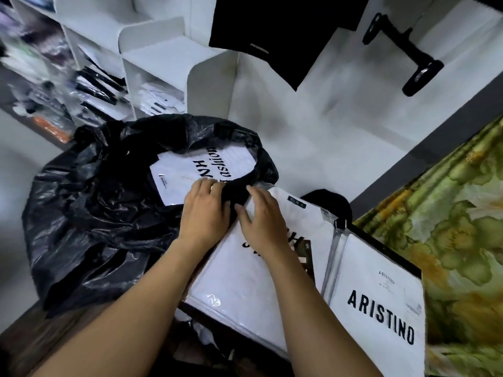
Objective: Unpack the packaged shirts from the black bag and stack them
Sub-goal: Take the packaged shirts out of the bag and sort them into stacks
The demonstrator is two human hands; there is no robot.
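Note:
A big black plastic bag [89, 213] stands open in the middle left. Inside it lies a white packaged shirt [187, 170] with black lettering. My left hand [206, 210] rests at the bag's near rim, fingers bent over the black plastic and touching that package. My right hand [262, 221] lies flat, fingers spread, on a white packaged shirt [245, 281] that tops a stack just right of the bag. Beside the stack lies another white package printed ARISTINO [381, 303].
White shelves [152, 66] with more packaged clothes stand behind the bag. A black garment [283, 31] and a black hanger bar [402, 50] hang on the white wall. A green and yellow patterned cloth [462, 227] fills the right side.

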